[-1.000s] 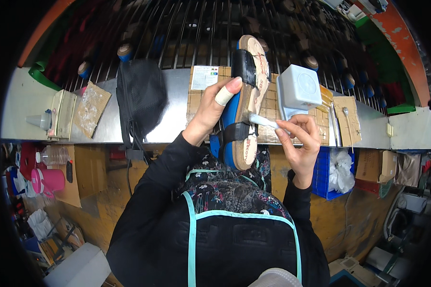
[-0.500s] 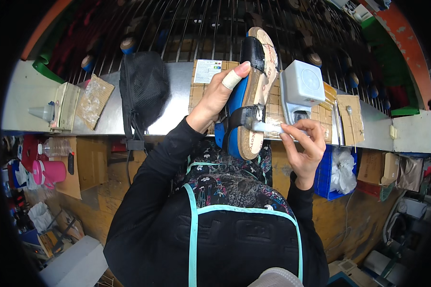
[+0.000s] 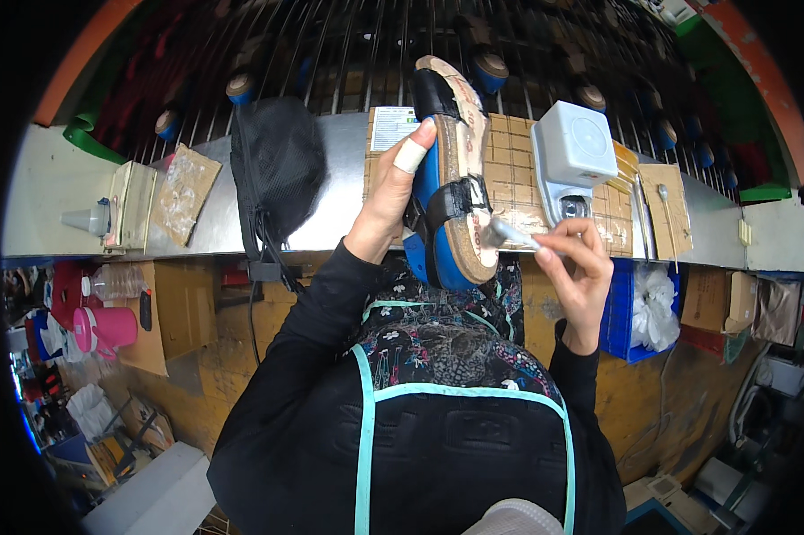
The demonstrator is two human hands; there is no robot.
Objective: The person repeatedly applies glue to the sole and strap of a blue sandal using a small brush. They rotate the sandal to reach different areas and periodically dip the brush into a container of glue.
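My left hand (image 3: 391, 189), its thumb wrapped in a pale bandage, grips a sandal (image 3: 462, 156) turned sole-side toward me. Black straps fold over the edges of its tan cork bottom, and a blue shoe last (image 3: 428, 174) fills the inside. Between the fingertips of my right hand (image 3: 580, 278) is a small pale-handled brush (image 3: 513, 235). Its bristle end is at the heel part of the sole, just below the lower strap; whether it touches is hard to tell. Most of my left fingers are hidden behind the sandal.
Beyond the cardboard-covered metal bench (image 3: 348, 192) runs a rack of metal rollers (image 3: 366, 62) carrying more lasted shoes. A white dispenser-like container (image 3: 580, 147) stands right of the sandal. A black mesh bag (image 3: 281, 174) lies left. Below hangs a blue bin (image 3: 618, 312) with plastic bags.
The sandal has shifted slightly left and tilted in my left hand. The brush has moved from the lower strap down onto the heel area, its handle now slanting more.
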